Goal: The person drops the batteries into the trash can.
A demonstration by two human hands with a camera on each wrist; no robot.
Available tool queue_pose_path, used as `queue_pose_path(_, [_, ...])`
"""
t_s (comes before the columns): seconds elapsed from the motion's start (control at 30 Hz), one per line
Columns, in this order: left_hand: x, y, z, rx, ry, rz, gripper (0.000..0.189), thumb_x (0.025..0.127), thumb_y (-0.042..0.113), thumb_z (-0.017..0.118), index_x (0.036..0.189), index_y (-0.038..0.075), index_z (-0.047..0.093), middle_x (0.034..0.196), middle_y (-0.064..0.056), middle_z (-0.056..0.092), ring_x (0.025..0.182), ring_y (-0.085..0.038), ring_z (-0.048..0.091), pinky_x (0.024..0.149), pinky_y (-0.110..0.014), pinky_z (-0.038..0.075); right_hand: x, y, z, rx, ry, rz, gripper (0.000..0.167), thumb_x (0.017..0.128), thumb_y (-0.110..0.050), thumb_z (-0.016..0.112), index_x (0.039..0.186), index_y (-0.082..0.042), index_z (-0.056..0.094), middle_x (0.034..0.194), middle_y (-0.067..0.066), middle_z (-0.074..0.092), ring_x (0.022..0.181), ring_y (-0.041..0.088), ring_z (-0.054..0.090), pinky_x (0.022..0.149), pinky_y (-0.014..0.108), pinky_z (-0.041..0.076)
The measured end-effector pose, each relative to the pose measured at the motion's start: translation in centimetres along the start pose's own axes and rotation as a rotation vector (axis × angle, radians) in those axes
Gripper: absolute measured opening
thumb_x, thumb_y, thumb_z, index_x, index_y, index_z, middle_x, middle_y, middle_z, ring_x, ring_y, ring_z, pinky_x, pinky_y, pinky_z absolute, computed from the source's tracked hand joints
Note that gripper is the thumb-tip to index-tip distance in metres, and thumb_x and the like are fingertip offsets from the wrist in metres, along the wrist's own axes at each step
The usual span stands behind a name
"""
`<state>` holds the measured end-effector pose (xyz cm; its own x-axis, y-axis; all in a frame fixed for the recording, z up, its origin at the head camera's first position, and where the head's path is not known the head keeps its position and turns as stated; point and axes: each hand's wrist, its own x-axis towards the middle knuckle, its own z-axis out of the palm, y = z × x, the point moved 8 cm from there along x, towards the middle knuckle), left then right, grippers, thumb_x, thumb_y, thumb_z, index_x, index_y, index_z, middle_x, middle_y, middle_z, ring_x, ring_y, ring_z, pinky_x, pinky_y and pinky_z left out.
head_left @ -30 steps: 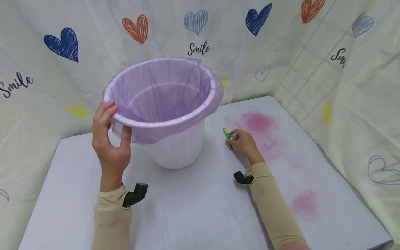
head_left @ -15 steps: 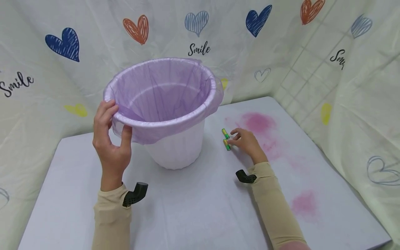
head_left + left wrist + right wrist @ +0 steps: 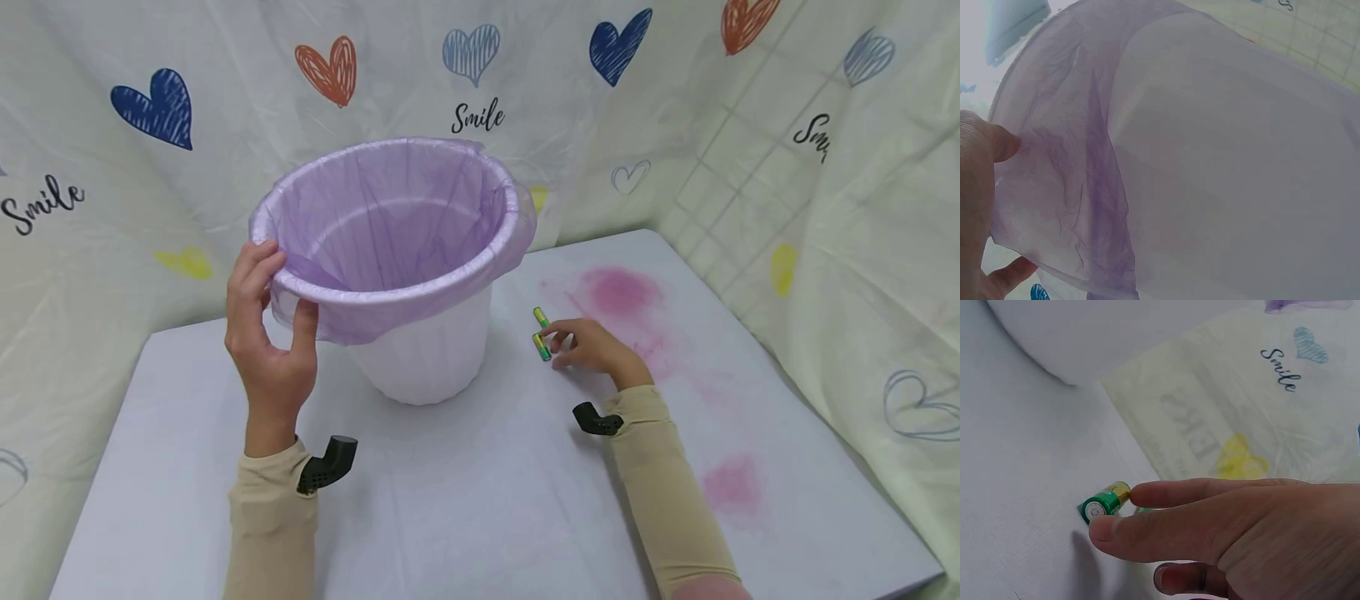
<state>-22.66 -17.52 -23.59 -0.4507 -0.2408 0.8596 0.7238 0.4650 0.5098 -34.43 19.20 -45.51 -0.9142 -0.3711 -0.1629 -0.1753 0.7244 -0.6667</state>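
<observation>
A white trash bin (image 3: 427, 358) stands on the table, its purple plastic bag (image 3: 405, 225) folded over the rim. My left hand (image 3: 270, 358) grips the rim on the left, thumb in front and fingers over the edge; in the left wrist view the thumb lies against the bag (image 3: 1054, 187). Two green and yellow batteries lie right of the bin, a far battery (image 3: 540, 317) and a near battery (image 3: 541, 347). My right hand (image 3: 596, 350) hovers beside them with loosely bent, spread fingers. In the right wrist view the fingers partly cover one battery (image 3: 1107, 500); whether they touch it I cannot tell.
The white table (image 3: 450, 500) has pink stains (image 3: 618, 292) on its right side. A white curtain (image 3: 405, 92) printed with hearts and words hangs behind the table and along its sides.
My right hand has drawn back slightly to the right from the batteries, its fingers turning lower. The near battery has shifted a little left. My left hand keeps its grip on the rim.
</observation>
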Motion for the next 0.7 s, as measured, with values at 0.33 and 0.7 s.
queue_pose_path(0.33, [0.1,0.2,-0.1,0.008,0.002,-0.005,0.04,0.085,0.015,0.059,0.117,-0.008,0.058,0.128,-0.022,0.058,0.133,-0.032,0.047,0.096,-0.022,0.045,1.1,-0.8,1.7,-0.025,-0.02,-0.01,0.056,0.079,-0.008,0.074,0.132,-0.011,0.056,0.092,0.005,0.063,0.075,0.016,0.053,0.067,0.027,0.044])
queue_pose_path(0.7, [0.1,0.2,0.0,0.01,0.001,-0.002,0.039,0.084,0.013,0.058,0.117,-0.009,0.058,0.128,-0.022,0.058,0.132,-0.032,0.047,0.096,-0.022,0.045,1.4,-1.2,1.8,-0.018,0.027,-0.008,0.05,0.078,-0.012,0.078,0.124,-0.011,0.059,0.093,0.005,0.062,0.074,0.016,0.053,0.069,0.028,0.044])
